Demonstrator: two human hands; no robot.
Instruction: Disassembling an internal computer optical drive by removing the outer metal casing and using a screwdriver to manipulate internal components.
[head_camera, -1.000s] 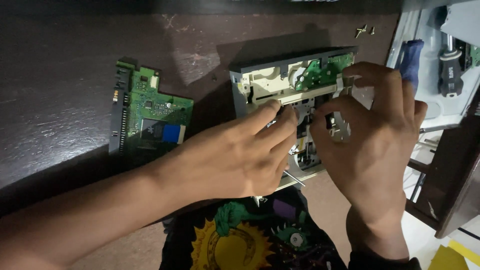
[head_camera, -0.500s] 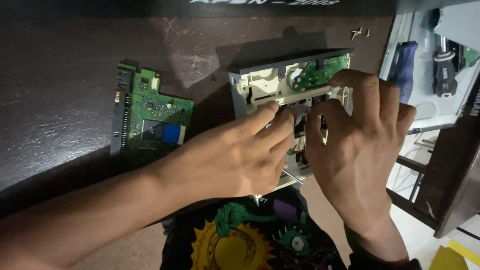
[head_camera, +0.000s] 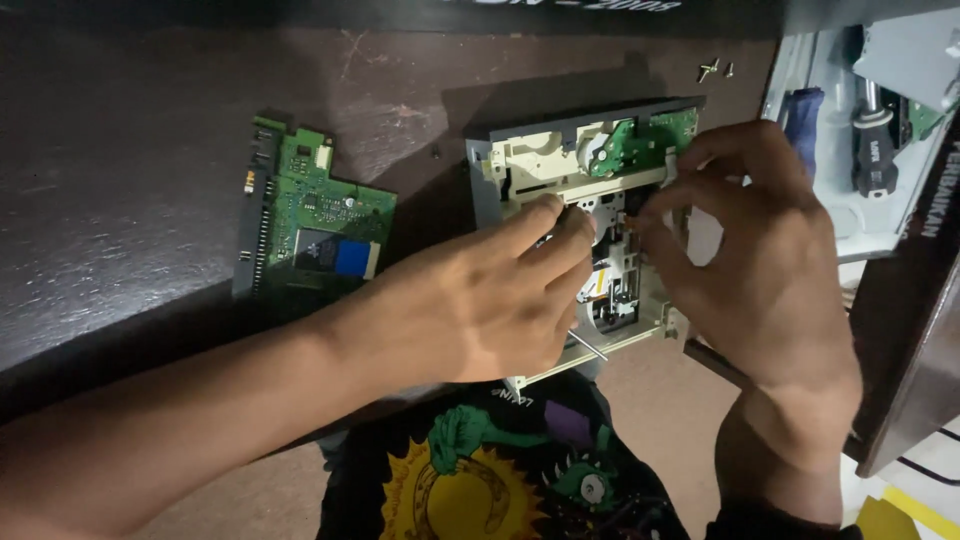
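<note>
Both hands, left hand (head_camera: 480, 300) and right hand (head_camera: 770, 270), pinch small parts inside an opened disc drive (head_camera: 580, 170) between them, its circuit board (head_camera: 310, 215) already out, left of the left hand, frame still assembled.

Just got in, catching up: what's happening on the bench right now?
A person has both hands in an opened disc drive chassis on a dark table. The left hand and right hand pinch at small parts in the middle of the mechanism; what the fingertips hold is too small to tell. A loose green circuit board lies to the left, a few screws at the table's far edge, and a screwdriver in a tray on the right.
</note>
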